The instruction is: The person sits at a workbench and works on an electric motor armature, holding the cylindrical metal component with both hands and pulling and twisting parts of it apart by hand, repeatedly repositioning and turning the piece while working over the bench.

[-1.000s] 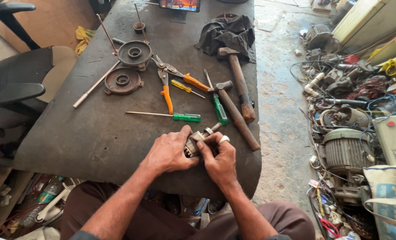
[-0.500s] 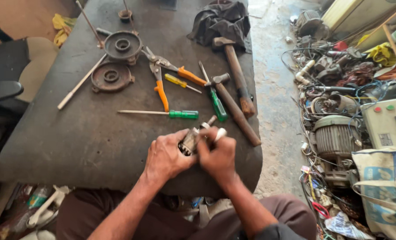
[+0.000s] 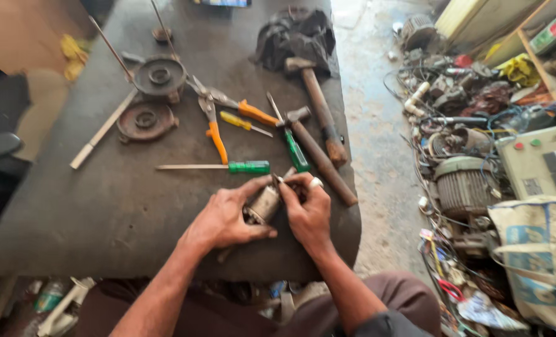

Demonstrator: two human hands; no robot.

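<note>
My left hand (image 3: 225,218) cups a small grey metal cylindrical part (image 3: 264,205) near the front edge of the dark worktable (image 3: 103,206). My right hand (image 3: 306,209), with a ring on one finger, pinches the upper end of the same part. Just beyond the hands lies a green-handled screwdriver (image 3: 219,166) pointing left. A second green-handled screwdriver (image 3: 293,146) lies a little farther back to the right.
Orange-handled pliers (image 3: 219,122), a yellow screwdriver (image 3: 243,123), two wooden-handled hammers (image 3: 318,134), two round metal end covers (image 3: 150,100), thin rods (image 3: 106,125) and a dark rag (image 3: 293,34) lie on the table. Motors (image 3: 462,187), wires and a sack (image 3: 534,256) crowd the floor at right.
The view has drifted slightly; both hands stay on the metal part near the table's front edge, with fingers shifting a little on it. The tools have not moved.
</note>
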